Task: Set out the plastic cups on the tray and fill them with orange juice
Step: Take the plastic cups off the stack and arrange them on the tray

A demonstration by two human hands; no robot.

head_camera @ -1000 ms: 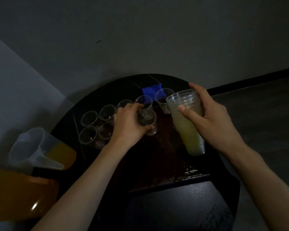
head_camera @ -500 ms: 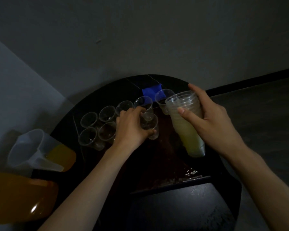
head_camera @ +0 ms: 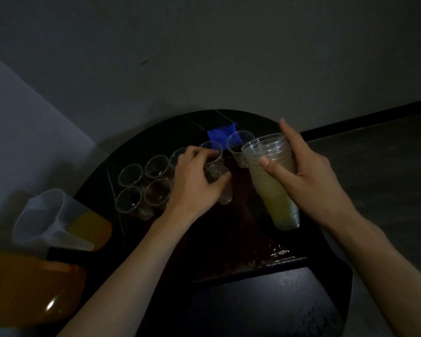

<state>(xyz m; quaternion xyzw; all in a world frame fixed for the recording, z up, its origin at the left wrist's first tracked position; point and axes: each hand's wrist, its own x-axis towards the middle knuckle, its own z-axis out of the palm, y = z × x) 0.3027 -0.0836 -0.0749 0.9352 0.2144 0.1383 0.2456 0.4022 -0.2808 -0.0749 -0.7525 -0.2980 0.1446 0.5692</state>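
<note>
Several clear plastic cups (head_camera: 131,175) stand in two rows on the dark tray (head_camera: 241,229). My left hand (head_camera: 195,186) grips one clear cup (head_camera: 219,181) at the right end of the near row, low over the tray. My right hand (head_camera: 309,176) holds a tall stack of nested cups (head_camera: 272,181), tilted, just right of the rows. A lone cup (head_camera: 238,145) stands at the far right of the back row, partly behind the stack. A jug with orange juice (head_camera: 58,222) lies at the left.
A large orange juice container (head_camera: 27,285) fills the lower left corner. A blue patch (head_camera: 220,135) lies at the tray's far edge. The tray sits on a round black table (head_camera: 326,300) against a grey wall. Wet specks glint near the tray's front edge (head_camera: 277,254).
My left hand with its cup has shifted slightly left and settled in the near row. The stack in my right hand has stayed almost still.
</note>
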